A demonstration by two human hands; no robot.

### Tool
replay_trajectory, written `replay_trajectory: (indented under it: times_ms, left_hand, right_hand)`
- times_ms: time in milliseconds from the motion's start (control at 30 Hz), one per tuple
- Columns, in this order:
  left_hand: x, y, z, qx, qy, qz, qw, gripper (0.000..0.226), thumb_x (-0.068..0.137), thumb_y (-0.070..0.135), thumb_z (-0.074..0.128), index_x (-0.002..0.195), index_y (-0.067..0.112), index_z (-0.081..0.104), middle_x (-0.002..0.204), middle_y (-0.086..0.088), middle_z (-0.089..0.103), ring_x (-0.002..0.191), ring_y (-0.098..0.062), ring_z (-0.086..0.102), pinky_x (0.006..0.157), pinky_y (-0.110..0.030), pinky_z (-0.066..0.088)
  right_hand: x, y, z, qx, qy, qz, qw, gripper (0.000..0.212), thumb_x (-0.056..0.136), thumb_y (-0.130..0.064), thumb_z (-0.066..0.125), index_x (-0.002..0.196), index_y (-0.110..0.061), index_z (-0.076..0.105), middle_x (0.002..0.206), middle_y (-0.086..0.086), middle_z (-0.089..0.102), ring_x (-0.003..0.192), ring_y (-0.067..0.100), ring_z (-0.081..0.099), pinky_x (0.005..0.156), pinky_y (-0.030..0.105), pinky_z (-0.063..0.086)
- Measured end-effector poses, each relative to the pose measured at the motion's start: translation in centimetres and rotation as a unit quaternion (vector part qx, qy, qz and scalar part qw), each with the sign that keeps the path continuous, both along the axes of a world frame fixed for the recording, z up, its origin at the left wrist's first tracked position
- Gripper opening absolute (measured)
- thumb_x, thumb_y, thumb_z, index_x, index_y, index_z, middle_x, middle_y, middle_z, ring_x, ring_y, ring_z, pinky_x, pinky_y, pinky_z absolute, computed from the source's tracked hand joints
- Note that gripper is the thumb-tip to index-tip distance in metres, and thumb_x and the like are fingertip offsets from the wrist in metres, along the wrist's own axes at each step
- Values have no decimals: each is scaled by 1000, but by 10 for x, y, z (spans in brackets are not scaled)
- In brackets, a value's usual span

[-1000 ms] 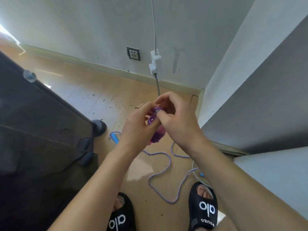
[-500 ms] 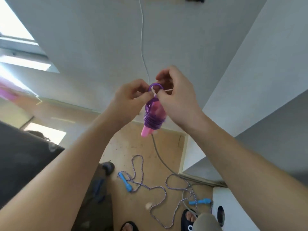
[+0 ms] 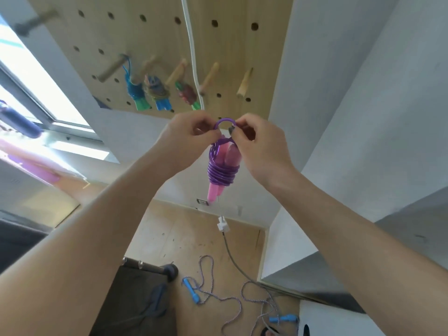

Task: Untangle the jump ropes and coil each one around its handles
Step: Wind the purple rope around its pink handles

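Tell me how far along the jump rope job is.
Done: three coiled ropes hang on the pegboard pegs. In hand: the purple rope is wound around its pink handles; the left hand and right hand pinch its top loop, seemingly ready to hang it. Left: the speckled rope with blue handles lies loose on the floor, uncoiled.

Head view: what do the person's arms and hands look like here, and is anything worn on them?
Both forearms are bare up to the frame edge, with no sleeve in view. The left hand and right hand wear no gloves, and no watch, bracelet or ring shows on them. No markings or cables show on either arm.
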State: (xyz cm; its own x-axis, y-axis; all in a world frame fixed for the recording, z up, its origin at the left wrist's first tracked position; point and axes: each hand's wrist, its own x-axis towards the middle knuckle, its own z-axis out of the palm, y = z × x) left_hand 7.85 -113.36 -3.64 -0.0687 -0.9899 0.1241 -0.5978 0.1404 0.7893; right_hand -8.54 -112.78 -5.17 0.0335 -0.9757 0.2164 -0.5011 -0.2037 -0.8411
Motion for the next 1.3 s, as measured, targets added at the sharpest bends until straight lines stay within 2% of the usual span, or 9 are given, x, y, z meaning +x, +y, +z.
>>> replay_trajectory:
  times_ms: [133,233,367,567,833,967,1067,1133,1300]
  left_hand:
    - [7,-18,13,10,4,19,1000,3,88,16,71,85,17,72,78,3,72,78,-12,71,78,-39,58]
    - [16,-35,17,24,-4,36,999,8,87,21,71,79,23,69,74,3,71,70,-10,68,68,-34,54]
    - [33,-62,22,41,-38,57,997,3,85,24,68,83,22,69,78,0,72,77,-21,70,77,-42,61]
    - [43,-104,34,81,-74,56,992,6,88,13,65,91,15,69,86,-7,75,79,-20,75,81,-39,62]
    - [43,-140,36,122,-31,39,991,13,85,2,70,81,15,71,85,-11,75,81,-22,75,81,-35,62]
    - [35,-153,38,151,7,71,986,11,89,4,67,88,11,75,74,-4,69,64,-13,68,52,-15,52]
    - [29,-163,37,159,17,83,984,19,89,0,61,90,10,77,86,-13,73,78,-24,72,74,-32,62]
    - [28,-165,36,158,24,86,983,24,87,-1,58,95,10,78,103,-19,72,94,-34,72,84,-43,61]
    - [25,-157,32,139,29,86,986,29,86,6,54,75,26,71,127,-14,62,97,-29,66,83,-36,60]
  right_hand:
    - [6,-17,16,-10,8,9,1000,14,96,-21,58,87,-16,68,76,-5,65,70,8,56,60,11,40]
    - [19,-34,18,12,-20,6,1000,13,95,-18,59,86,-15,68,75,-1,70,72,14,64,63,19,47]
    - [44,-59,20,54,-53,1,997,14,98,-14,56,89,-8,65,69,2,71,54,7,65,53,16,46]
    - [73,-96,23,78,-25,-59,995,13,97,-16,49,89,-10,58,80,8,71,71,25,70,67,40,59]
    - [88,-124,28,137,-42,-140,980,14,102,-22,43,91,-16,50,73,-4,57,63,10,54,48,13,32]
    - [98,-150,32,185,-84,-207,957,21,103,-29,42,109,-13,55,93,-1,62,79,17,56,50,11,27]
    - [101,-159,30,179,-87,-237,951,34,103,-39,41,111,-12,60,97,3,68,96,18,62,77,12,35]
    - [99,-159,28,174,-116,-229,951,27,104,-32,41,102,-11,58,82,-1,61,84,15,56,61,6,32]
    - [95,-148,20,161,-121,-183,962,14,105,-17,34,102,-13,47,74,-6,47,62,4,44,45,16,29]
